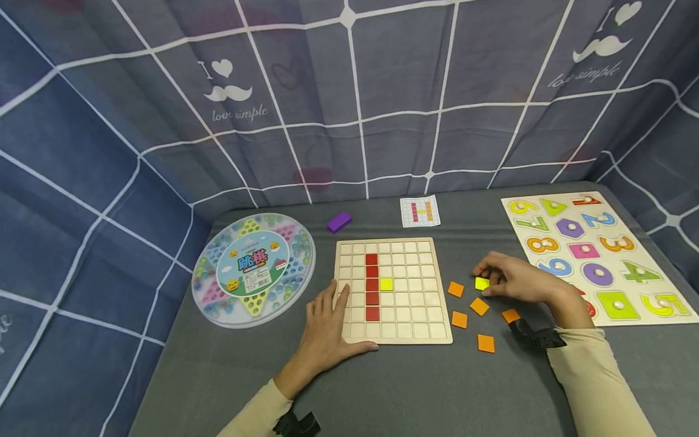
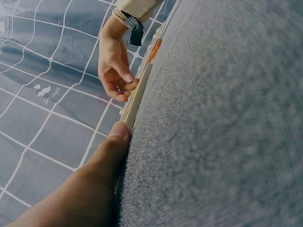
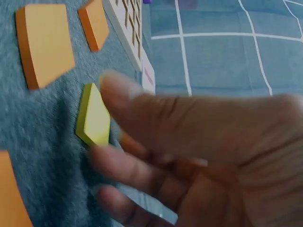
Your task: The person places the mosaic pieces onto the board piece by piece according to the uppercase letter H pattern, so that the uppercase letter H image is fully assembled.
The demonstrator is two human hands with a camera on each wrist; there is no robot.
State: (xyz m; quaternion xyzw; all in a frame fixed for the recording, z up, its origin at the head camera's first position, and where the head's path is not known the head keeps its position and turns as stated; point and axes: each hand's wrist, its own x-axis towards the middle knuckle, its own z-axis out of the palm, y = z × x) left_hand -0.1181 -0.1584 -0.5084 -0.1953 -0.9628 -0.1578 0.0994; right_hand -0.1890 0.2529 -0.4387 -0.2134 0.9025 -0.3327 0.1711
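Note:
A square wooden grid board [image 1: 406, 334] lies at the middle of the table. It bears a column of red tiles [image 1: 372, 298] and one yellow tile [image 1: 386, 284] beside that column. My left hand [image 1: 323, 331] rests at its near left corner, fingers extended along the left edge and thumb [image 2: 118, 132] along the front edge. Right of the board, my right hand [image 1: 519, 279] pinches another yellow tile [image 3: 96, 118] between thumb and index finger; the tile looks tilted on or just above the cloth. Several orange tiles [image 1: 479, 306] lie loose around that hand.
A small pattern card [image 1: 420, 211] and a purple block [image 1: 340, 222] lie behind the board. To the left is a round Chinese checkers box [image 1: 295, 303]. A number-and-shape puzzle board [image 1: 554, 246] lies at the right. A checked curtain [image 1: 398, 73] hangs behind.

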